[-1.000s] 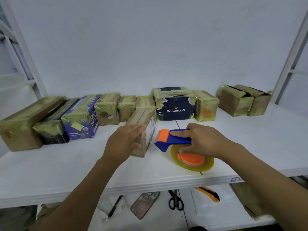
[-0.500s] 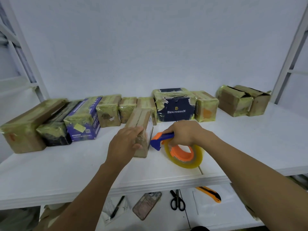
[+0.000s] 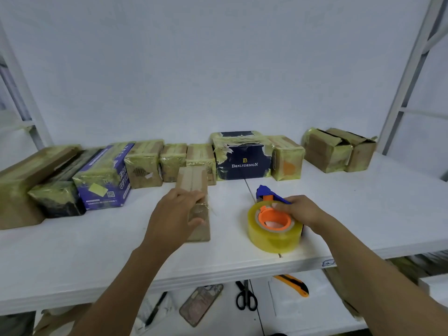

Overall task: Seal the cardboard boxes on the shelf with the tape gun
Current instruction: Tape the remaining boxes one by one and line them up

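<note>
Plain white wall (image 3: 218, 69), metal uprights (image 3: 409, 76)

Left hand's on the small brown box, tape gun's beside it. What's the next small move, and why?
Probably lift the tape gun onto the top seam of the small box. The right hand grips the gun resting on the shelf, apart from the box; the left hand holds the box steady.

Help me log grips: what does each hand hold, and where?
Left hand: cardboard box, gripped at its near end. Right hand: tape gun, by its handle.
</note>
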